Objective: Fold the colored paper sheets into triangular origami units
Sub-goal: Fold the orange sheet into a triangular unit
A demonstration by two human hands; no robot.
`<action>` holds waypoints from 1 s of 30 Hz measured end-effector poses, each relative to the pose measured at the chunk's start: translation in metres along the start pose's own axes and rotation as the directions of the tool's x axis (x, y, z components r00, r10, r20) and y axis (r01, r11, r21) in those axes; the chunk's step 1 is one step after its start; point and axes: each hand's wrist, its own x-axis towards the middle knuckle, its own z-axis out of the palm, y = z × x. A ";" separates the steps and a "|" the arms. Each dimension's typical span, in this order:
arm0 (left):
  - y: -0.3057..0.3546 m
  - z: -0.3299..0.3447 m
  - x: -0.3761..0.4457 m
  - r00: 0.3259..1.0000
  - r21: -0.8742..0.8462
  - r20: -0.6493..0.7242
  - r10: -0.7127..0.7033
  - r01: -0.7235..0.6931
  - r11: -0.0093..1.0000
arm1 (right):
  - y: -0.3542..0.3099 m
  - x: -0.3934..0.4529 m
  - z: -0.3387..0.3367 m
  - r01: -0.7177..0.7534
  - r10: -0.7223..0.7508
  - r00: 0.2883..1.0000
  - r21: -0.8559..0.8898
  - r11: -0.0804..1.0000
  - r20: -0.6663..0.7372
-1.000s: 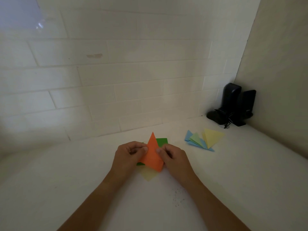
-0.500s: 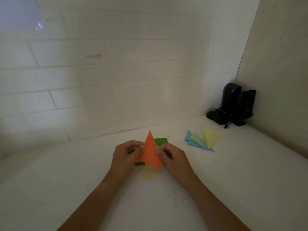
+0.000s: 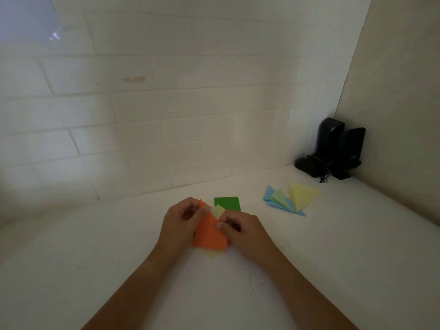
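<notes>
Both hands pinch orange paper point(image 3: 209, 231) above white counter point(image 3: 333, 246): left hand point(image 3: 182, 220) clamped on upper tip, right hand point(image 3: 240, 231) on right edge. Long axis runs up-left to down-right between them. Unfolded green sheet point(image 3: 227, 203) just beyond fingertips.

The orange paper point(image 3: 209, 232) no longer stands as a tall pointed triangle — its top point is now bent over under the left hand point(image 3: 182, 222). With the point down, more of the green sheet point(image 3: 227, 203) shows behind, and a pale yellow corner point(image 3: 217, 210) appears between the hands.
</notes>
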 end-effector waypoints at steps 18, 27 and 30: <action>0.012 0.003 -0.005 0.993 -0.155 0.071 -0.092 0.102 0.983 | -0.007 -0.002 -0.001 0.049 -0.049 0.999 -0.019 0.999 -0.022; 0.009 0.005 -0.004 0.993 -0.126 0.088 -0.080 0.091 0.988 | -0.006 -0.001 -0.001 0.060 -0.061 0.998 -0.049 0.997 -0.019; 0.010 0.006 -0.005 0.983 -0.100 0.161 -0.085 0.102 0.990 | -0.005 -0.001 -0.001 0.044 -0.046 0.997 -0.033 0.998 -0.063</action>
